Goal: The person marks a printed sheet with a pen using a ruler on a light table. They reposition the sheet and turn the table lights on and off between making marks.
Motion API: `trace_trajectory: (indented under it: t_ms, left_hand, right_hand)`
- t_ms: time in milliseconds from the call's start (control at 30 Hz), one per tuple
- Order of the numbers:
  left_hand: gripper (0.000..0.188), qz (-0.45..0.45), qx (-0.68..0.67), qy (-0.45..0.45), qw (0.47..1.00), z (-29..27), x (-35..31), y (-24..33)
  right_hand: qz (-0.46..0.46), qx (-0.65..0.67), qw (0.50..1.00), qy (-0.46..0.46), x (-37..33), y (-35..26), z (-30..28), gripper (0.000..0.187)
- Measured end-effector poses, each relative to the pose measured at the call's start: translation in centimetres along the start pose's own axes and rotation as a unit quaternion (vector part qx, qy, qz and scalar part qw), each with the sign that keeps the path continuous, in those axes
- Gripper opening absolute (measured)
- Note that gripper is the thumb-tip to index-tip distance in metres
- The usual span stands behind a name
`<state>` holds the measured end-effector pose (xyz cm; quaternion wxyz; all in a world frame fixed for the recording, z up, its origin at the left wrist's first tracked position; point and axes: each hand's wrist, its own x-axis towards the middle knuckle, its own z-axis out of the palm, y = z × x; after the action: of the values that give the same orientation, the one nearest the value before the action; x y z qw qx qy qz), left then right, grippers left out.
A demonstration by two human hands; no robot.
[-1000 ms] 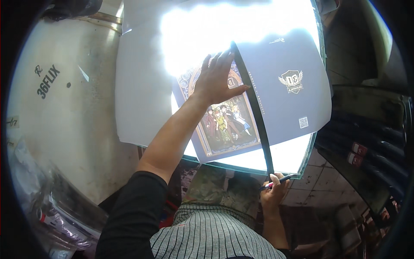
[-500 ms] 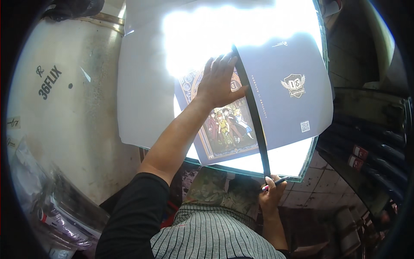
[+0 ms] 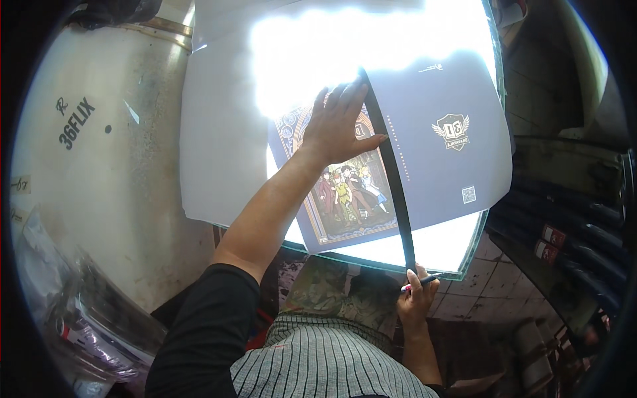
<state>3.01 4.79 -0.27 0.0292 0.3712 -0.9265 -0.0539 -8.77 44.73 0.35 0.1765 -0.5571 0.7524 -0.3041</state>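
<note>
My left hand (image 3: 337, 126) lies flat with fingers spread on a dark blue printed cover sheet (image 3: 438, 172). Its fingertips and thumb touch a long black straightedge (image 3: 391, 166), which runs down the sheet between an illustrated panel (image 3: 345, 199) and a plainer panel with a winged emblem. At the straightedge's near end, my right hand (image 3: 415, 304) is closed round a slim pen-like tool (image 3: 424, 280), dark with a pink and white end. Its fingers also touch the straightedge's tip. Whether the tool is a pen or a knife is hard to tell.
Beneath the sheet glows a glass-topped light table (image 3: 441, 255), its near edge by my right hand. A large pale sheet (image 3: 219, 146) spreads to the left, beside a whitish worktop (image 3: 106, 199). Plastic-wrapped material (image 3: 99, 331) lies at lower left; dark blue rolls (image 3: 577, 199) stand right.
My left thumb has slid slightly right over the straightedge. My right hand has shifted a little toward the table edge, the tool still in it. The sheet looks unmoved.
</note>
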Motion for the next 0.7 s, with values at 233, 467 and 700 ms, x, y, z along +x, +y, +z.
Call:
trace_trajectory:
  t_ms: [233, 467, 700]
  left_hand:
    - [0.105, -0.004, -0.002, -0.003, 1.000, 0.14, 0.04, -0.09]
    - [0.104, 0.001, -0.014, 0.006, 1.000, 0.07, 0.08, -0.11]
    - [0.105, 0.000, -0.010, 0.004, 1.000, -0.09, -0.06, 0.18]
  right_hand:
    - [0.002, 0.012, 1.000, -0.002, -0.22, 0.21, 0.08, 0.055]
    - [0.002, 0.011, 1.000, 0.000, 0.22, 0.07, -0.13, 0.056]
    - [0.004, 0.017, 1.000, 0.005, -0.15, 0.03, -0.14, 0.057]
